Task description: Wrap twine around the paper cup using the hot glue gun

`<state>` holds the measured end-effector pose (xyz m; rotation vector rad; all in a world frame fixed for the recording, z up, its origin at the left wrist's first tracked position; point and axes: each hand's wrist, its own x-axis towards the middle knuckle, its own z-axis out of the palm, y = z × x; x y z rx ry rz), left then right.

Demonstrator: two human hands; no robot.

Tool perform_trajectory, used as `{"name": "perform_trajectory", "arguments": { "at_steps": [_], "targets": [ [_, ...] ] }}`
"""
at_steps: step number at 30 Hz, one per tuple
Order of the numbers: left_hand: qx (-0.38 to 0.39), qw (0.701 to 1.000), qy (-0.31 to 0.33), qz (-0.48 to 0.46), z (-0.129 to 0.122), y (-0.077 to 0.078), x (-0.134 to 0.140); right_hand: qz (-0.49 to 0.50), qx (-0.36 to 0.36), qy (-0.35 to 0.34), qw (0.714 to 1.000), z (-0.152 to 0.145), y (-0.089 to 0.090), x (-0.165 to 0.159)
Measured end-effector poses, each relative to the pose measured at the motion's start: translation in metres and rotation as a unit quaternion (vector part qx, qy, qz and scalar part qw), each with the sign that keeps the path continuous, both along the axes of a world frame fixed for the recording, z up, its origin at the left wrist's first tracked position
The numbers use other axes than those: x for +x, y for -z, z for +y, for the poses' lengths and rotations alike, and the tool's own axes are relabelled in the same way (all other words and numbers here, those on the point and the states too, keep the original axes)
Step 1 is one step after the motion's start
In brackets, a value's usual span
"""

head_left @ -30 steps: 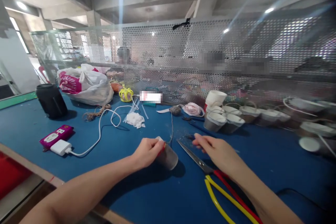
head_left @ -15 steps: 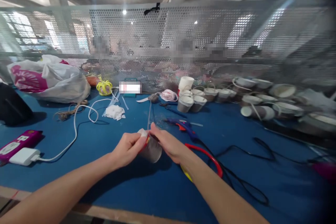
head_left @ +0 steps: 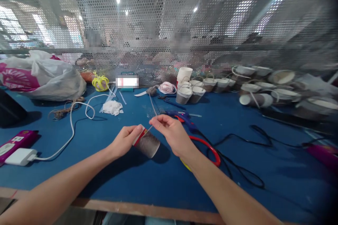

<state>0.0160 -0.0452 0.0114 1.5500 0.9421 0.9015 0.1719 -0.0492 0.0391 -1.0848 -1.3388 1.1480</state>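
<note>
My left hand (head_left: 124, 141) grips a paper cup (head_left: 148, 145) by its rim end, holding it tilted above the table. Grey-brown string covers most of the cup's side, and a red band shows near the rim. Between the thumb and fingers of my right hand (head_left: 171, 132) is a thin grey string (head_left: 153, 106), which runs to the cup and also back to a small ball of string (head_left: 151, 91). Just beyond the right hand lies a blue glue gun (head_left: 186, 119). Red-handled scissors (head_left: 208, 147) are partly hidden by my right forearm.
Several wrapped cups with handles (head_left: 184, 95) stand at the back right. Black cable (head_left: 253, 179) loops across the right side. A purple power strip (head_left: 18, 144) with a white charger (head_left: 21, 156) sits at left, near a plastic bag (head_left: 52, 81). A perforated metal screen (head_left: 126, 35) closes the back.
My right hand has drawn away from the cup, up and to the right, pulling the string between them. The cup's wrapped side now shows more. The view has shifted slightly.
</note>
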Motion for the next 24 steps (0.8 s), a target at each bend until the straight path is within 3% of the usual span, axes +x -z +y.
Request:
{"name": "perform_trajectory", "arguments": {
  "at_steps": [8,24],
  "targets": [
    [-0.001,1.000,0.014,0.004,-0.0042,-0.0008,-0.0010,-0.092,0.040,0.020,0.995,0.0040,0.0054,0.0006],
    [0.035,0.999,-0.012,0.019,-0.0046,0.0006,-0.0042,-0.112,0.055,0.025,0.992,0.0018,0.0063,0.0020]
  ]
}}
